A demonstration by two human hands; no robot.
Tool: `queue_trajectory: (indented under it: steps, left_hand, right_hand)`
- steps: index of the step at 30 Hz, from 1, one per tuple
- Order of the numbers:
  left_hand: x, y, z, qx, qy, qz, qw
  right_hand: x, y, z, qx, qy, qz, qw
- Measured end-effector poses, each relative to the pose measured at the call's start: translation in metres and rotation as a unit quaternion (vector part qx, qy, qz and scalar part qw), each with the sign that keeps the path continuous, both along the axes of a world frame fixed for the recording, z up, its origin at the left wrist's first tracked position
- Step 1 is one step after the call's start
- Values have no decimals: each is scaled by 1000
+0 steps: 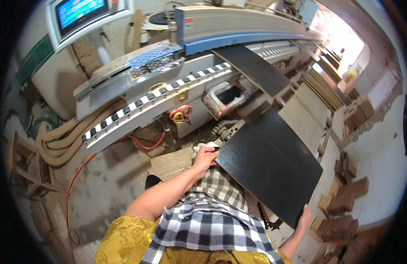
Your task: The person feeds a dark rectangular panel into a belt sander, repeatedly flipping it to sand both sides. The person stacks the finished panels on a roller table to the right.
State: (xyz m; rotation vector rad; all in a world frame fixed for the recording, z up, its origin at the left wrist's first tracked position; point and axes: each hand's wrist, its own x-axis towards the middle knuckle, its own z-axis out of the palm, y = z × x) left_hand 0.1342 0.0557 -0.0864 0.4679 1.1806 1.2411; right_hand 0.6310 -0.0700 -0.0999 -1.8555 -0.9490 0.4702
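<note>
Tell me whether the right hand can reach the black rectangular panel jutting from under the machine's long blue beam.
Probably not as things stand: the right hand holds another black rectangular panel, which lies between it and the jutting panel.

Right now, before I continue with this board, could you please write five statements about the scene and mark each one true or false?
1. The left hand holds the left end of the nearer black board. True.
2. The right hand is away from that board. False: it touches the board's lower right edge.
3. A second black board lies farther away, beside the blue-edged beam. True.
4. The screen at the upper left is dark. False: it is lit, mostly blue with other colours.
5. The stacks of brown pieces near the wall are on the person's right. True.
</note>
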Motion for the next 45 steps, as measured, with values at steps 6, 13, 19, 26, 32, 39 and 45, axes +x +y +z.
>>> queue_trajectory:
  steps: [6,13,19,26,32,39,45]
  left_hand:
    - [-57,-31,63,110,22,139,984]
    - [-107,-48,88,123,14,189,974]
    - [-118,-78,97,138,10,190,972]
    - [-147,-127,104,142,53,233,961]
    - [-167,-153,108,147,139,260,944]
    - [-172,-150,116,122,152,246,949]
    - [-176,-148,115,136,139,229,954]
  right_hand:
    - [-76,38,30,52,72,60,994]
    - [-240,100,54,87,246,153,953]
    - [-363,89,79,97,373,352,853]
    - [-418,87,96,-79,339,619,704]
    - [-443,83,94,-118,326,684,642]
    - [-401,87,86,-149,210,618,742]
    - [-326,66,-10,-124,62,522,842]
